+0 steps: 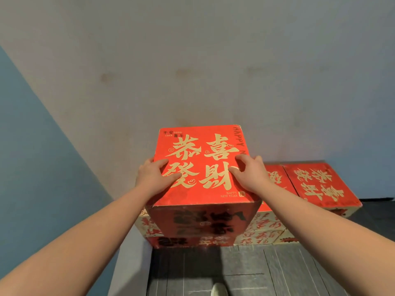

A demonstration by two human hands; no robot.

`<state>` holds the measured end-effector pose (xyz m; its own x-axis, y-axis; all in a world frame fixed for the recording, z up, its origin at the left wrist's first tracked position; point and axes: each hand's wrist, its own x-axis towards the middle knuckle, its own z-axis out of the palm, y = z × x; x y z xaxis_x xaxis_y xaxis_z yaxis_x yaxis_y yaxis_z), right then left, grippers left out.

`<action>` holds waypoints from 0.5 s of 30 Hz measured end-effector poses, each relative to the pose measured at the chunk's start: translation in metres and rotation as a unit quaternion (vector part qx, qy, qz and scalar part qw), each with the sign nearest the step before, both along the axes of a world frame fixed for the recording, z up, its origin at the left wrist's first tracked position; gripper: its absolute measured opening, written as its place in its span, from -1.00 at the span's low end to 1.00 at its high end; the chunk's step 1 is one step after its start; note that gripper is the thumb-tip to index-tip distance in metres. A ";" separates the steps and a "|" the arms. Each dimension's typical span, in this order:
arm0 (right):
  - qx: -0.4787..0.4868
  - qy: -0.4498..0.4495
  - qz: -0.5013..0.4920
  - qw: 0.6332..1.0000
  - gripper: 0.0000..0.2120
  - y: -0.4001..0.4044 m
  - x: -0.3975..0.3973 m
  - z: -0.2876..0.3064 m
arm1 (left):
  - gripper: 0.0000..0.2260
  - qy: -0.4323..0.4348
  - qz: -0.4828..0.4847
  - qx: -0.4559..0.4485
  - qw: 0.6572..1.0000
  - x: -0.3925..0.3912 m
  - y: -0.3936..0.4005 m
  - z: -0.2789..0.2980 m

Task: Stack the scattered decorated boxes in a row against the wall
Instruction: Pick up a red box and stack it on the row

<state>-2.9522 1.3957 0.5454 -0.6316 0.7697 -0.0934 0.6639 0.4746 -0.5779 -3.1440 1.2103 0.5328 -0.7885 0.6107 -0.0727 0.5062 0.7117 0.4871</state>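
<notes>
Two hands, left (152,178) and right (250,175), arms outstretched, fingers spread flat and released, pressing top red box (203,146)

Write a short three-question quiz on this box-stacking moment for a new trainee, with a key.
1. True or false: both hands rest on the lid of the top box.
2. Which surface stands directly behind the stack? A) a window B) a pale wall C) a shelf
3. Fill in: to the right of the stack, lower boxes sit in a row on the dark ____.

Key
1. True: the left hand and the right hand lie at its two side edges, fingers on the lid.
2. B
3. floor
</notes>
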 end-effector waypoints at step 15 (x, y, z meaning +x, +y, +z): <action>-0.074 -0.012 0.052 0.996 -0.52 0.085 -0.165 -0.052 | -0.34 -0.031 0.069 -0.057 0.995 -0.137 0.066 -0.043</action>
<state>-3.1176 1.4804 0.4937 -0.7040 0.6764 -0.2164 0.6292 0.4528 -0.6317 -3.2808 1.2762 0.4895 -0.8562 0.4818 -0.1865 0.3716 0.8251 0.4255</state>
